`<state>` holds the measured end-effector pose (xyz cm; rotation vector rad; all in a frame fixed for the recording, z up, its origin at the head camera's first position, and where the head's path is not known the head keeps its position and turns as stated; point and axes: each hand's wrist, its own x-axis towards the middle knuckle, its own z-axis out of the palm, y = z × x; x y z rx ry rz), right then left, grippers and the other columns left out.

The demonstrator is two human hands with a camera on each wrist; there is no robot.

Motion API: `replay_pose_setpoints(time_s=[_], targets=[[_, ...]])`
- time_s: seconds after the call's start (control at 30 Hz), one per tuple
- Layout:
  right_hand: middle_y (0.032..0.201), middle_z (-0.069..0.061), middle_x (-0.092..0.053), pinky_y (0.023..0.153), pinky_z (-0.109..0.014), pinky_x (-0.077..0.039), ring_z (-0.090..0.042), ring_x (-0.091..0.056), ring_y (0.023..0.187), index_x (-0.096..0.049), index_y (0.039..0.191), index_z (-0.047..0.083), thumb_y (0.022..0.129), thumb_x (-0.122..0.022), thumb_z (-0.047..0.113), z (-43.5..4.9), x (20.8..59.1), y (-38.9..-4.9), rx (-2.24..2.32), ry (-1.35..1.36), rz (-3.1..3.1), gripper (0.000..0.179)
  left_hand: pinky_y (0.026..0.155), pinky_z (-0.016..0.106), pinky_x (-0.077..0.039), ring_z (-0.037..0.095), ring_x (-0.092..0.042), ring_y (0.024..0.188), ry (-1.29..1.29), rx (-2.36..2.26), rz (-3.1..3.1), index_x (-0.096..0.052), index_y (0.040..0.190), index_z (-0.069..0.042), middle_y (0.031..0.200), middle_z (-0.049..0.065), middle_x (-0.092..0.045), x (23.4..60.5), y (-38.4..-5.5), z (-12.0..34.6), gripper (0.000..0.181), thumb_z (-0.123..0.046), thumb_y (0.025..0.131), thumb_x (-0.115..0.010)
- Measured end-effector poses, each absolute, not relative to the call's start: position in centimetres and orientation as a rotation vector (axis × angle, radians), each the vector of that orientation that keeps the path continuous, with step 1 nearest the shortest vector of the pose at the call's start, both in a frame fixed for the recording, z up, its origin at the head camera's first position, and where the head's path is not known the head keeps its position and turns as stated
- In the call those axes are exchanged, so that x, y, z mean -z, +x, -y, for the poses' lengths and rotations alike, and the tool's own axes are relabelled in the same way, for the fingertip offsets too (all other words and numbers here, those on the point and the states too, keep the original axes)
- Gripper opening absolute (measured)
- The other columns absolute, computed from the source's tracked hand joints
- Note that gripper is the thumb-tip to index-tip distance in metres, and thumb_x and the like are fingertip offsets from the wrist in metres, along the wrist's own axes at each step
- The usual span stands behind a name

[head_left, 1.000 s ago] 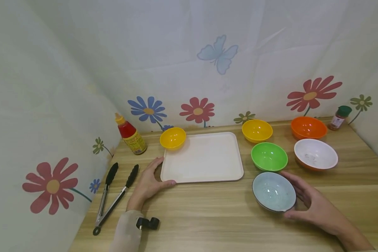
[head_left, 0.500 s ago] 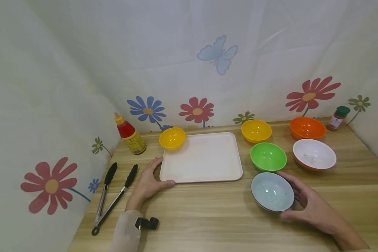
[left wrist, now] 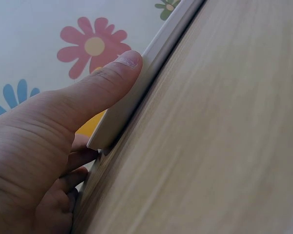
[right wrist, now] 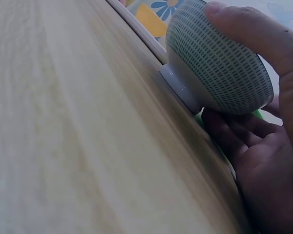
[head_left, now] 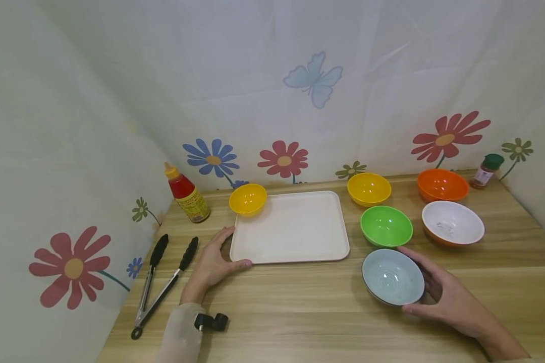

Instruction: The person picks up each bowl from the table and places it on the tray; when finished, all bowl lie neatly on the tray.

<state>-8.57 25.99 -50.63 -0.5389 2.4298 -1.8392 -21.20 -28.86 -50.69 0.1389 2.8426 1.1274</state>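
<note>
My left hand holds the near left corner of a cream rectangular tray, fingers along its left side. In the left wrist view the thumb lies against the tray's front rim. My right hand grips a pale blue ceramic bowl from its right side, thumb near the rim and fingers round the back. From the right wrist, the bowl shows a green dashed pattern outside and a white foot close to the wooden table. Its inside holds nothing.
A yellow bowl overlaps the tray's far left corner. Tongs and a sauce bottle are left. Yellow, green, orange and white-lined bowls and a green-capped jar stand at right.
</note>
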Motion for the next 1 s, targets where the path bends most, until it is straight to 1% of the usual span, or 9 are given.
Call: replay_pose_setpoints(time_s=[0.13,0.37,0.5,0.77,1.0], targets=[[0.17,-0.009,-0.043,0.114,-0.008,-0.044,0.005,-0.05,0.145,-0.037,0.173,0.02,0.081,-0.098,-0.001,-26.02,50.7,-8.57,1.823,-0.539,-2.423,0.112,0.138,0.067,-0.019,0.041,-0.021,0.171,0.142,-1.133,-2.835,-0.041,0.172,-0.019,0.183,0.015,-0.028,50.6,-21.14,28.86,0.125,-0.066,0.072,-0.101],[0.165,-0.007,-0.046,0.112,-0.01,-0.048,0.001,-0.053,0.141,-0.037,0.171,0.02,0.082,-0.098,0.0,-26.03,50.56,-8.53,1.815,-0.508,-2.411,0.11,0.138,0.067,-0.019,0.04,-0.021,0.171,0.141,-1.129,-2.839,-0.041,0.172,-0.02,0.183,0.015,-0.028,50.49,-21.15,28.75,0.125,-0.065,0.072,-0.101],[0.165,-0.007,-0.045,0.111,-0.011,-0.048,0.002,-0.053,0.141,-0.036,0.171,0.021,0.082,-0.098,0.001,-25.98,50.52,-8.51,1.813,-0.497,-2.41,0.11,0.138,0.067,-0.019,0.04,-0.021,0.171,0.141,-1.131,-2.843,-0.042,0.172,-0.02,0.183,0.014,-0.03,50.39,-21.18,28.67,0.124,-0.064,0.072,-0.101],[0.165,-0.009,-0.047,0.112,-0.012,-0.05,-0.002,-0.055,0.141,-0.038,0.17,0.014,0.079,-0.096,-0.007,-25.92,50.66,-8.45,1.882,-0.534,-2.366,0.11,0.138,0.067,-0.019,0.04,-0.021,0.171,0.148,-1.152,-2.837,-0.042,0.172,-0.021,0.183,0.014,-0.03,50.5,-21.15,28.76,0.124,-0.063,0.072,-0.102],[0.166,-0.007,-0.049,0.112,-0.012,-0.049,-0.002,-0.055,0.143,-0.039,0.17,0.014,0.081,-0.093,-0.009,-25.63,50.19,-8.41,1.915,-0.508,-2.365,0.107,0.137,0.067,-0.019,0.041,-0.021,0.17,0.153,-1.146,-2.838,-0.042,0.172,-0.02,0.183,0.015,-0.029,50.68,-21.19,28.86,0.125,-0.065,0.072,-0.101]])
